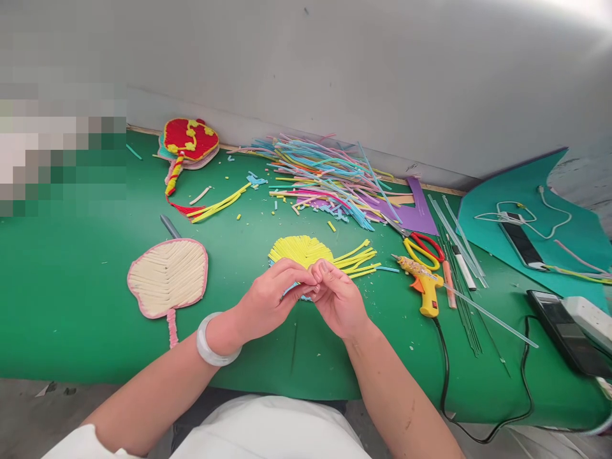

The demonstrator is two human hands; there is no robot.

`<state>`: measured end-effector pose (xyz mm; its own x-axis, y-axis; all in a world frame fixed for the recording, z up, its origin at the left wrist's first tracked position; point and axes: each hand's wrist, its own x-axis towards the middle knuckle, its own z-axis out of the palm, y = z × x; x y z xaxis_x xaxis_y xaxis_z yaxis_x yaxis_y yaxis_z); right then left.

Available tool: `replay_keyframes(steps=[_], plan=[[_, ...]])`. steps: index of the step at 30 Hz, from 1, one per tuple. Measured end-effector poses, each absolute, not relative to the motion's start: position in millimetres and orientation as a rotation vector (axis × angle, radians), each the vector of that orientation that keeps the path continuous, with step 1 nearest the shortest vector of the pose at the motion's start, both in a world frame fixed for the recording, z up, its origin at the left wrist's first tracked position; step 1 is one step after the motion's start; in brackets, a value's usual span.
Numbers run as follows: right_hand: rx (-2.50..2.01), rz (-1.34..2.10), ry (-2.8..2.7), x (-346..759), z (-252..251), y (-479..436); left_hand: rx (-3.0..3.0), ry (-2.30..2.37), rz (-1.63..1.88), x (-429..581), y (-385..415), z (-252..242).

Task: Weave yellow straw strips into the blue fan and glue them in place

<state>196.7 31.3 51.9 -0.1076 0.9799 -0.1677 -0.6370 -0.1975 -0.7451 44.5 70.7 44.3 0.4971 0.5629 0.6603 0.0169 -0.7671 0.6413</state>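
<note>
My left hand [272,293] and my right hand [340,301] meet fingertip to fingertip, both in a pinch. Whatever lies between the fingers is too small or hidden to make out. Just behind them lies a yellow fan-shaped piece [301,250] of laid fuzzy stems, partly covered by my fingers, with a little blue at its edge. Loose ends of yellow fuzzy stems [356,258] stick out from its right side. Off to the left rests a cream fan [167,275] with a pink rim and a pink handle.
A heap of coloured fuzzy stems [325,175] lies at the back, near a red fan [191,140]. Scissors [423,250], a yellow glue gun [428,293] with a black cord, clear glue sticks [459,242] and a phone [567,335] lie to the right on the green table [86,306].
</note>
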Motion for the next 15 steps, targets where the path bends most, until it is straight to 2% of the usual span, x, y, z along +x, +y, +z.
replay_keyframes(steps=[15], plan=[[-0.774,1.614,-0.596,198.8,53.9,32.2,2.152,0.475,1.201,43.2,69.5,45.4]])
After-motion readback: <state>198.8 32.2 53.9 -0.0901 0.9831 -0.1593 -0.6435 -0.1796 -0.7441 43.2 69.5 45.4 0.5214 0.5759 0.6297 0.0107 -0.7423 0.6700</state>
